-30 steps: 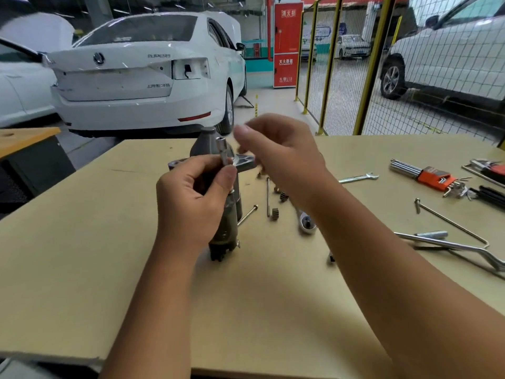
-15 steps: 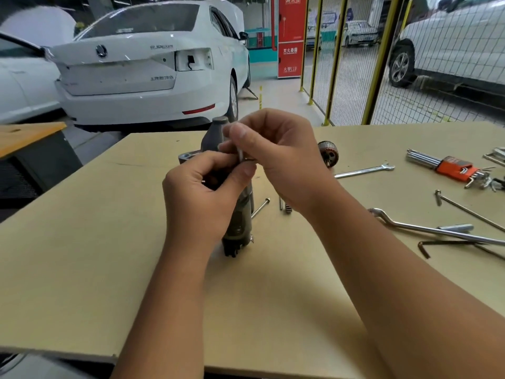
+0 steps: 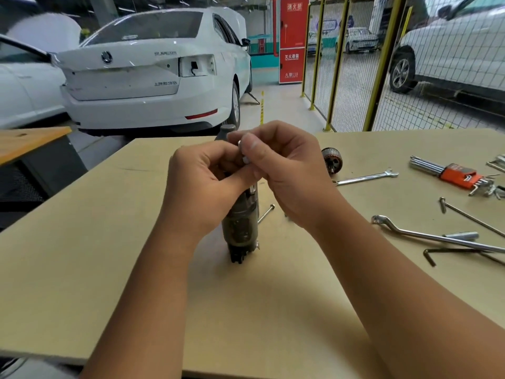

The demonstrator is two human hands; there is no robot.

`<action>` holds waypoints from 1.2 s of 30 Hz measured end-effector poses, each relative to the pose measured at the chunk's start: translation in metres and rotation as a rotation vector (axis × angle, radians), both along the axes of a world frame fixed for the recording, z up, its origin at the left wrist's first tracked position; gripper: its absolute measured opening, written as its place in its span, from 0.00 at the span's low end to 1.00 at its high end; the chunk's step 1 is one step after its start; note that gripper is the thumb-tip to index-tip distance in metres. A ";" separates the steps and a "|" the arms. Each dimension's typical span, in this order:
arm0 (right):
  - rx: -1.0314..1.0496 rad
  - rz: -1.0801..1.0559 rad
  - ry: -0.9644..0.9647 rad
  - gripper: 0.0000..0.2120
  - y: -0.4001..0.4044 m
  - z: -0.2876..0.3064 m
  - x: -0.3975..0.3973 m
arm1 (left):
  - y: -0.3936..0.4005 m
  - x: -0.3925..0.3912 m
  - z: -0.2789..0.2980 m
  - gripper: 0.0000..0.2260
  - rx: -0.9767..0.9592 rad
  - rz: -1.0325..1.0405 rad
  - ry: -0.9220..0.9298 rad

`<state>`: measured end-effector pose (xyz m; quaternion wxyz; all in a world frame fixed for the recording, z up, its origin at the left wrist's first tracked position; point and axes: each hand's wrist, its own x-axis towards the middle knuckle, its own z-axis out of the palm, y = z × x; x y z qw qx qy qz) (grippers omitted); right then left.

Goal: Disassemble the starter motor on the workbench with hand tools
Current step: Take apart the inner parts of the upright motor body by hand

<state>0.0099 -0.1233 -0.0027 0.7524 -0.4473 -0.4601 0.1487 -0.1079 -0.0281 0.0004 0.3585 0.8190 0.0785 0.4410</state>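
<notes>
The dark cylindrical starter motor (image 3: 240, 225) stands upright on the tan workbench (image 3: 82, 269), slightly tilted. My left hand (image 3: 202, 187) grips its upper body from the left. My right hand (image 3: 284, 170) pinches a small silver metal piece (image 3: 244, 153) at the motor's top, fingertips meeting my left thumb. The upper half of the motor is hidden behind both hands; only a grey cap (image 3: 227, 130) shows above them.
A long bolt (image 3: 265, 213) lies just right of the motor. Farther right: an armature (image 3: 331, 161), a combination wrench (image 3: 366, 177), an orange hex key set (image 3: 455, 173), an offset wrench (image 3: 434, 236), a long rod (image 3: 475, 218) and a black hex key (image 3: 448, 253).
My right hand has closed in from above onto the silver piece at the motor's top, meeting my left hand. The view shifted, bringing the armature into sight.
</notes>
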 end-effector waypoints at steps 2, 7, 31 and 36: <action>0.011 -0.002 0.005 0.05 0.002 -0.001 -0.002 | -0.001 0.002 -0.003 0.04 0.003 0.040 -0.047; -0.013 0.016 0.016 0.07 0.003 0.000 -0.003 | -0.002 0.000 -0.010 0.06 0.110 -0.003 -0.039; 0.018 0.115 0.109 0.06 0.004 -0.005 -0.012 | -0.012 0.008 -0.031 0.08 -0.039 0.017 -0.254; -0.002 0.105 0.105 0.11 0.002 -0.001 -0.016 | -0.006 0.005 -0.032 0.08 -0.019 0.000 -0.223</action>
